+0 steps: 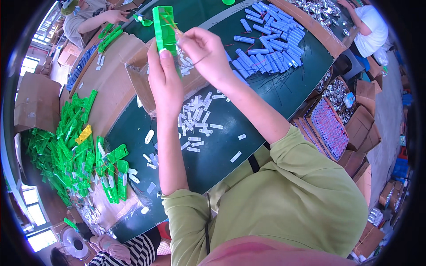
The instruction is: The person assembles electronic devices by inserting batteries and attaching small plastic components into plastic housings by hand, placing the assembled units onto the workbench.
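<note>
My left hand [166, 82] is closed around the lower end of a bright green plastic housing [164, 27], held upright above the table. My right hand [204, 53] pinches thin wires [175, 32] at the housing's open side; what exactly lies between the fingertips is too small to make out. Under my hands stands an open cardboard box [141, 84] with small white pieces in it. Many small white plastic strips [195, 116] lie loose on the dark green table [217, 150] between my forearms.
Blue cylindrical cells [270, 44] with wires are heaped at the far right. A big pile of green housings [73, 150], one yellow piece [84, 134] among them, covers the left. Co-workers sit at the far left, far right and lower left. Boxes of metal parts [337, 95] stand right of the table.
</note>
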### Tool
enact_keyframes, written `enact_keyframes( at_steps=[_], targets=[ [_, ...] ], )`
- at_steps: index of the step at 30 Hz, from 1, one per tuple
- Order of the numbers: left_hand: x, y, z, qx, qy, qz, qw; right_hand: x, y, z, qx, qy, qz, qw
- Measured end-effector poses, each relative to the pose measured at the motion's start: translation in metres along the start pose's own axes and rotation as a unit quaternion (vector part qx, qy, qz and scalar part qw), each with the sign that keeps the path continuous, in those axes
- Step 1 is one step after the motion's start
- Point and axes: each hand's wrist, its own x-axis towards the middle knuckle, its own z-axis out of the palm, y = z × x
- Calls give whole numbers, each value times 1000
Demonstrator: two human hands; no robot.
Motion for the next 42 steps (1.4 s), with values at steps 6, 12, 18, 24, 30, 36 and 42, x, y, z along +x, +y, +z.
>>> enact_keyframes(
  at_steps=[6,12,18,24,30,36,42],
  targets=[
    [4,-14,-1,-211,11,-107,971,-20,-8,12,-229,-31,-64,971],
    [4,-1,-2,-313,8,-147,938,-27,-7,16,-281,20,-203,938],
    [4,-1,-7,-346,-26,-155,925,-32,-5,12,-305,30,-271,913],
    [5,2,-6,-298,-60,-136,943,-45,-8,-9,-201,10,-218,955],
    [6,-1,-16,-261,-83,-143,951,9,-25,-92,-441,-86,-47,892],
    [10,4,-20,-255,-75,-129,955,86,65,-191,-703,-277,-112,646],
    [12,2,-29,-255,-61,-118,958,113,73,-189,-701,-362,-123,602]
  ],
)
